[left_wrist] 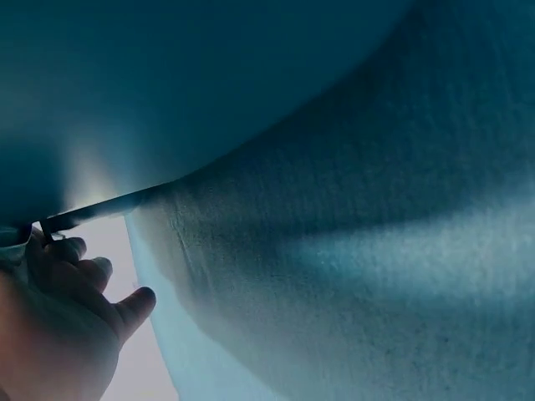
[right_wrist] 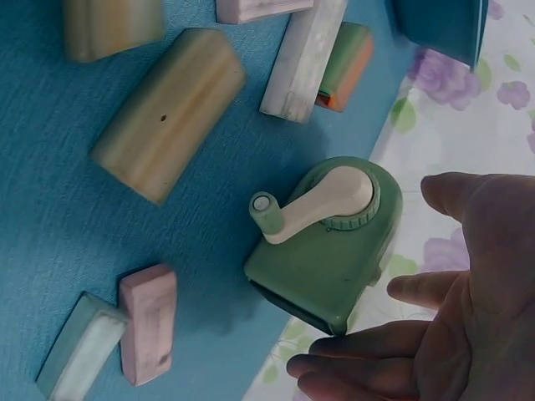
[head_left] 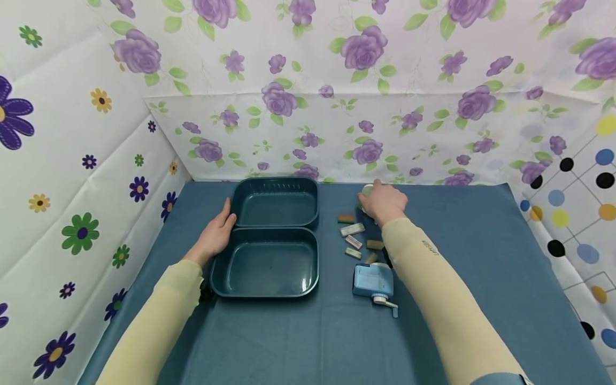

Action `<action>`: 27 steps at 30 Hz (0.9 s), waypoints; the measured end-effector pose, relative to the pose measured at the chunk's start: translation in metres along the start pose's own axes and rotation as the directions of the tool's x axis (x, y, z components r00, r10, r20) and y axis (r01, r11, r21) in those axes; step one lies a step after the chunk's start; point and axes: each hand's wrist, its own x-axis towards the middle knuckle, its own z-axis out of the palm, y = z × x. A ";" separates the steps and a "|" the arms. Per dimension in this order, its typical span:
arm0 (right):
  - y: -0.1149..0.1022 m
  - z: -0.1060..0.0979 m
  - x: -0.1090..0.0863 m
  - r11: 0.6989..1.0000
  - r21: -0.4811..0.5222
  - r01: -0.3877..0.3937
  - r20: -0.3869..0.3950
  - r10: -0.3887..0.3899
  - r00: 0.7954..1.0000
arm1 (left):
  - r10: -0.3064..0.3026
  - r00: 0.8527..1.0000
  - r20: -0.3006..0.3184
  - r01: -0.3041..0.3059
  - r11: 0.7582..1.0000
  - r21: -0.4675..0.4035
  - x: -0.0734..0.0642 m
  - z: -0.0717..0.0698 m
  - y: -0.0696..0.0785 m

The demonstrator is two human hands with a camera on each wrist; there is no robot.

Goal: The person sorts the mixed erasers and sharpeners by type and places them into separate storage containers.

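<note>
My left hand (head_left: 216, 233) rests against the left side of the back dark-teal tray (head_left: 274, 208), fingers straight along it. The left wrist view catches this hand (left_wrist: 67, 326) partly, below the tray's curved wall (left_wrist: 209, 83). At the back right of the table, my right hand (head_left: 384, 203) reaches over a green hand-crank pencil sharpener (right_wrist: 322, 259). Its fingers are spread beside the sharpener in the right wrist view, holding nothing. The sharpener has a cream crank arm and stands near the table's back edge. In the head view the hand covers most of it.
Directly in front of the back tray is a second tray (head_left: 264, 267). Several block erasers, among them a white one (head_left: 352, 229), a red-green one (head_left: 345, 218) and a brown one (right_wrist: 171, 113), lie right of the trays. A blue crank sharpener (head_left: 372, 280) stands nearer me.
</note>
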 end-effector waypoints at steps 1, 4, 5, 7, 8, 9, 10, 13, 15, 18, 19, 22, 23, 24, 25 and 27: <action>-0.002 -0.001 0.000 1.000 -0.006 -0.003 -0.003 0.003 1.000 | 0.002 1.000 0.000 -0.002 1.000 -0.002 0.000 -0.001 0.000; -0.008 -0.003 0.002 1.000 -0.025 -0.015 0.000 0.015 1.000 | 0.010 1.000 -0.005 -0.010 1.000 -0.003 0.000 -0.002 -0.001; -0.010 -0.004 0.003 0.999 -0.028 -0.021 -0.002 0.021 1.000 | 0.011 1.000 -0.006 -0.011 1.000 -0.002 0.000 -0.003 -0.001; -0.013 -0.005 0.004 0.999 -0.036 -0.034 -0.009 0.034 0.999 | 0.012 1.000 -0.007 -0.012 1.000 0.000 0.000 -0.004 0.000; -0.014 -0.005 0.005 0.999 -0.038 -0.039 -0.012 0.039 0.999 | 0.012 1.000 -0.009 -0.012 1.000 0.002 0.001 -0.004 0.000; -0.015 -0.005 0.006 0.998 -0.040 -0.042 -0.016 0.041 0.999 | 0.012 1.000 -0.008 -0.012 1.000 0.002 0.001 -0.004 0.001; -0.016 -0.005 0.008 0.998 -0.041 -0.044 -0.018 0.044 0.999 | 0.013 1.000 -0.009 -0.013 1.000 0.001 0.001 -0.005 0.002; -0.016 -0.004 0.011 0.999 -0.032 -0.043 -0.026 0.042 0.999 | 0.020 1.000 -0.011 -0.020 1.000 -0.003 0.003 -0.005 0.002; -0.015 -0.003 0.012 0.999 -0.014 -0.031 -0.026 0.031 0.999 | 0.026 1.000 -0.013 -0.026 1.000 -0.008 0.004 -0.004 0.002; -0.010 -0.002 0.011 0.999 0.031 -0.007 -0.012 0.007 1.000 | 0.023 1.000 -0.010 -0.023 1.000 -0.016 0.003 -0.002 0.001; -0.008 -0.001 0.011 0.999 0.047 0.001 -0.006 -0.001 1.000 | 0.022 1.000 -0.008 -0.022 1.000 -0.018 0.003 -0.001 0.001; 0.000 0.000 0.008 0.996 0.087 0.034 0.005 -0.034 0.999 | 0.021 1.000 -0.003 -0.021 1.000 -0.012 0.001 0.000 -0.001; 0.003 -0.001 0.007 0.994 0.095 0.045 0.011 -0.046 0.999 | 0.023 1.000 -0.003 -0.023 1.000 -0.008 0.001 0.000 -0.002; 0.005 -0.001 0.006 0.993 0.101 0.056 0.016 -0.058 0.998 | 0.024 1.000 -0.004 -0.024 1.000 -0.005 0.000 0.001 -0.003; 0.007 -0.001 0.006 0.992 0.103 0.067 0.021 -0.070 0.997 | 0.028 1.000 -0.007 -0.028 1.000 -0.004 0.000 0.001 -0.003; 0.011 -0.002 0.005 0.991 0.102 0.088 0.044 -0.093 0.995 | 0.031 1.000 -0.006 -0.031 1.000 -0.002 0.000 0.001 -0.004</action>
